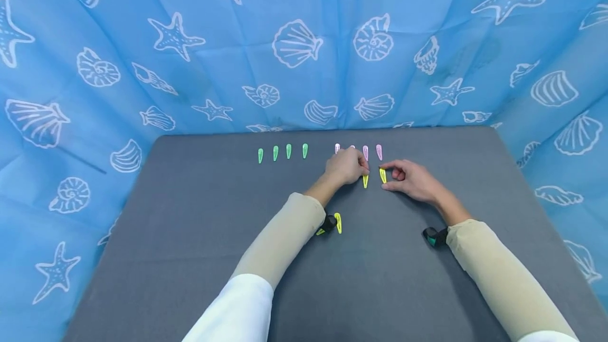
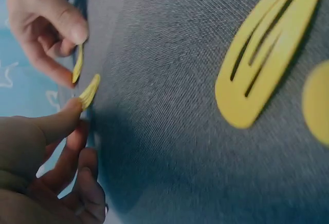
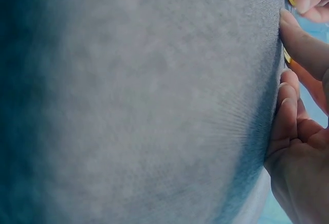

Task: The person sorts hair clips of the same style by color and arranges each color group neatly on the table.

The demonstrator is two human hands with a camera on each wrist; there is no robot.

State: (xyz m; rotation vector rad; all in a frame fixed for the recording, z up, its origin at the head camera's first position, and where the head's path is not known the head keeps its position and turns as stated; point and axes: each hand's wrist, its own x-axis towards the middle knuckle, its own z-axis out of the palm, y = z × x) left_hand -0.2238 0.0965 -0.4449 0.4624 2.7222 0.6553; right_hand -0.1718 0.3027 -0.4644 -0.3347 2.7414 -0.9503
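My left hand (image 1: 345, 165) pinches a yellow snap hair clip (image 1: 365, 181) between thumb and fingers, close over the table; its tapered end points toward me. To its right, my right hand (image 1: 412, 179) spans another yellow hair clip (image 1: 382, 175), thumb at the near end and index finger at the far end. Both clips also show in the left wrist view, the left one (image 2: 90, 91) at my left thumb tip and the right one (image 2: 78, 64) between the right thumb and finger. The right wrist view shows the right thumb (image 3: 306, 47) hiding most of its clip.
Beyond my hands lie several pink hair clips (image 1: 379, 152) in a row, partly covered by my left hand. Several green hair clips (image 1: 288, 151) line up at left. A yellow clip (image 1: 338, 223) and another, partly hidden, lie by my left wrist. A blue curtain (image 1: 332, 83) borders the grey table (image 1: 199, 236).
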